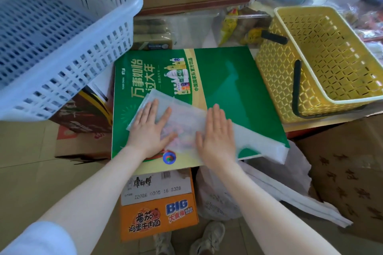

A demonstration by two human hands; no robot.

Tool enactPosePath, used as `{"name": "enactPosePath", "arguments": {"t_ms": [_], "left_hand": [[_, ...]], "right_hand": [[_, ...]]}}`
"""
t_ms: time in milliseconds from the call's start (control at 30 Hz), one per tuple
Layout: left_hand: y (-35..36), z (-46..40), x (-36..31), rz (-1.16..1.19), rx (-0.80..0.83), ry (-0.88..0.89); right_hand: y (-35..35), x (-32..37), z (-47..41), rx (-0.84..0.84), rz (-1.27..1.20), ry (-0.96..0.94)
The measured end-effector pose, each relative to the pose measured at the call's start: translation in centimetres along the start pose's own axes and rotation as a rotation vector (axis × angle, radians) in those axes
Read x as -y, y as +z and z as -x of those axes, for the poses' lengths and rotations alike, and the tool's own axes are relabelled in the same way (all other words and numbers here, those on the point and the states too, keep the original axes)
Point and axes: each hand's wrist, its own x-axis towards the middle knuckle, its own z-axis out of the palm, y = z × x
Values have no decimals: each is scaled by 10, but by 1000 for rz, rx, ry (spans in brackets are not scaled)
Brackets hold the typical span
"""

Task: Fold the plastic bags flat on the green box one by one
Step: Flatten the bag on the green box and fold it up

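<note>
pressing: both my hands lie flat, fingers straight and spread, on one plastic bag (184, 124) at the lower middle of the frame.
left hand: my left hand (149, 128) holds down the bag's left end, palm down, nothing pinched.
right hand: my right hand (216, 136) presses the middle of the bag, just beside the left one, thumbs pointing toward each other.
bag: thin, translucent, lying slantwise on the green box (228, 80), its right end running past the box's lower right corner and hanging over the edge.
step: i judge this as smoothing air and creases out before a fold; the bag looks flat but still long.
next move: it likely calls for lifting the overhanging right end and bringing it over to the left, keeping one palm down so the slick film does not slide.
around: a blue basket (62, 33) at upper left, a yellow basket (323, 58) at right, an orange carton (158, 217) under the box, more white bags (269, 188) heaped at lower right.
</note>
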Motion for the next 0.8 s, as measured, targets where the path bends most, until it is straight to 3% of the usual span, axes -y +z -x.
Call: {"name": "enactPosePath", "arguments": {"t_ms": [67,167,267,433,567,667,800], "left_hand": [[3,0,3,19,-38,12],[5,-1,4,67,-78,17],[7,-1,3,45,-72,-28],[4,0,1,-14,-2,-66],[-3,2,-1,10,-21,-52],[-12,14,-28,89,-123,43],[-5,44,-88,169,13,314]], "right_hand": [[8,31,-12,36,-8,-91],[25,30,-20,100,5,-57],[26,-9,-9,32,59,25],[6,-84,25,62,77,214],[-17,-112,36,130,49,211],[-35,-123,26,41,-14,195],[-47,-130,18,127,-95,271]]}}
